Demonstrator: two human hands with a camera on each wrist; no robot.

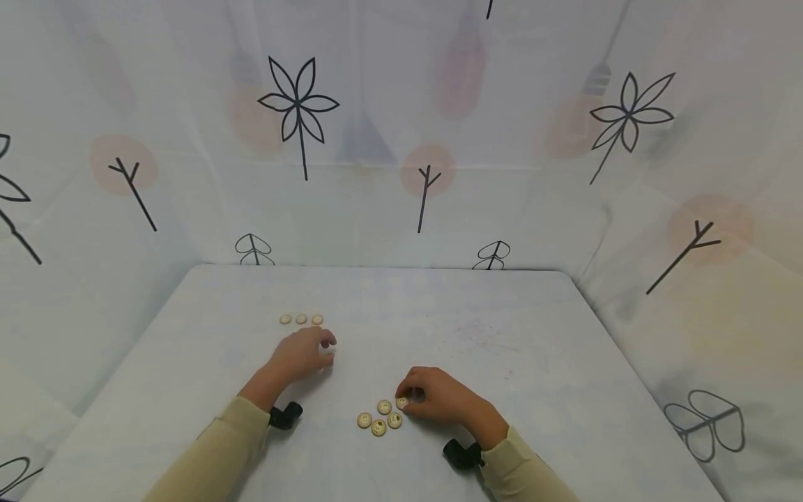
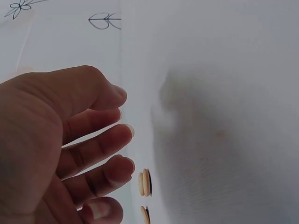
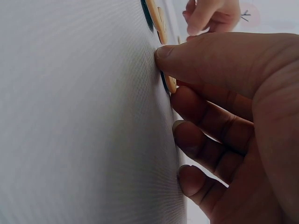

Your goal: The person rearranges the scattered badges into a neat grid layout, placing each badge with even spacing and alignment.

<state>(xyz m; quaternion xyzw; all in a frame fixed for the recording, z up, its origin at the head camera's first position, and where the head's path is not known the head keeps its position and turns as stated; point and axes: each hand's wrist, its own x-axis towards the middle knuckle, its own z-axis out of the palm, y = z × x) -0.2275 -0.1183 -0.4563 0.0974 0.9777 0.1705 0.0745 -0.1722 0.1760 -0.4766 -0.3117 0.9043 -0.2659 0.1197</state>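
Note:
My right hand (image 1: 442, 396) is low over the table at the right of a loose cluster of small pale wooden discs (image 1: 378, 427) with dark marks on their faces. Its thumb and forefinger pinch the edges of one wooden disc (image 1: 401, 403); in the right wrist view the thumb (image 3: 187, 60) covers part of that wooden disc (image 3: 171, 84), which lies at the table surface. Farther left and forward, my left hand (image 1: 302, 352) hovers with loosely curved fingers and nothing between them. Just beyond it, three similar discs (image 1: 301, 318) lie in a short row.
The white table (image 1: 533, 335) has its far edge against a pale curtain (image 1: 364, 209) printed with flowers and twigs, which also hangs at both sides. Dark wrist cameras are on the left wrist (image 1: 286, 415) and the right wrist (image 1: 463, 454).

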